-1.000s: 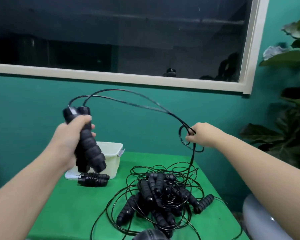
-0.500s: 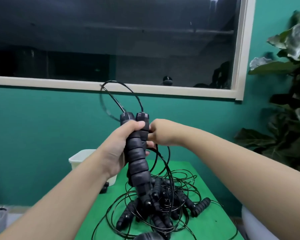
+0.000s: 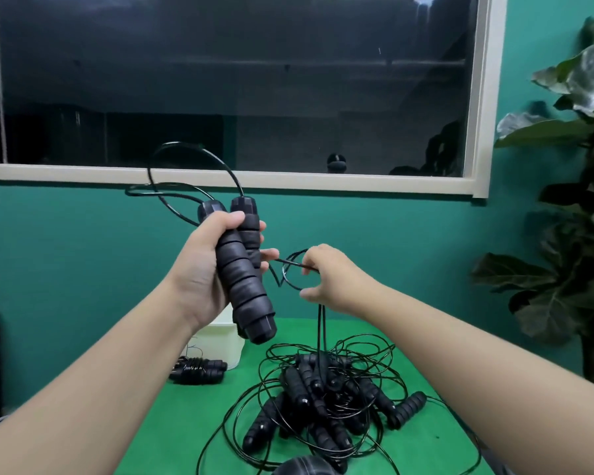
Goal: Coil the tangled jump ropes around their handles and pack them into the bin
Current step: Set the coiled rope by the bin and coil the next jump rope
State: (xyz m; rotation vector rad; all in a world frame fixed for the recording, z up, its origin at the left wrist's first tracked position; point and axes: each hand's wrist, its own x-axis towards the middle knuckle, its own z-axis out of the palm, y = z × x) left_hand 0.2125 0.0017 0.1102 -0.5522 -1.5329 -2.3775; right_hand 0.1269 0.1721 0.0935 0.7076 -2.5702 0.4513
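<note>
Gripping the paired handles [image 3: 240, 269], the left hand [image 3: 199, 272] should stay steady — the right hand [image 3: 326, 275], pinching the cord [image 3: 290, 264], wraps snug, even turns.

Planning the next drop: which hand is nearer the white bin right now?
Left. The left hand, gripping the paired handles, is raised just above the bin. The right hand pinches the cord further right, over the tangled pile.
</note>
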